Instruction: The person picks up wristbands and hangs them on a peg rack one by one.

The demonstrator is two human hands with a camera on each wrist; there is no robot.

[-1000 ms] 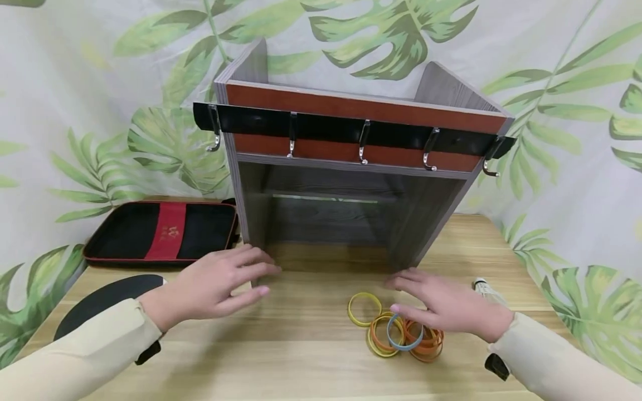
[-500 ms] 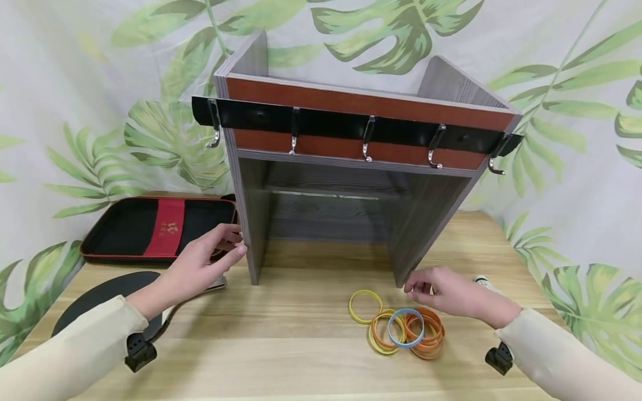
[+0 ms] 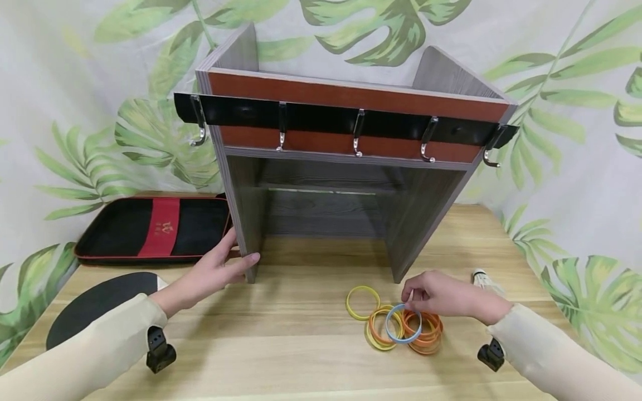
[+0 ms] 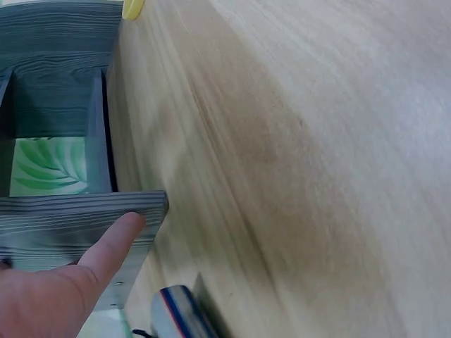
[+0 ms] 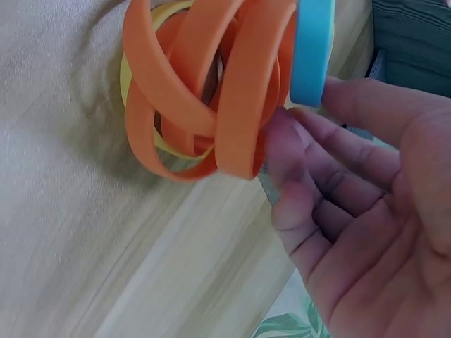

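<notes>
A grey wood-grain shelf unit (image 3: 321,220) stands upright on the table, with a black hook rail (image 3: 321,115) across its red-brown front board. My left hand (image 3: 215,273) grips the front edge of its left side panel (image 4: 77,215). The thumb lies on that edge, and the fingers are mostly hidden behind the panel. My right hand (image 3: 443,295) has its thumb and curled forefinger at the near edge of a blue silicone wristband (image 5: 312,53), pinching it. Beside that band lie several orange wristbands (image 5: 243,91) in an overlapping pile, with yellow wristbands (image 3: 363,303) to the left.
A black case with a red band (image 3: 160,227) lies left of the shelf. In front of it is a round dark paddle (image 3: 95,306), partly covered by my left sleeve. A shuttlecock (image 3: 485,281) rests behind my right hand. A leaf-print curtain (image 3: 546,184) hangs behind the table.
My left hand first drew left off the front of the panel, then took hold of its edge. The right hand lifted off the wristbands, then came down to the blue one.
</notes>
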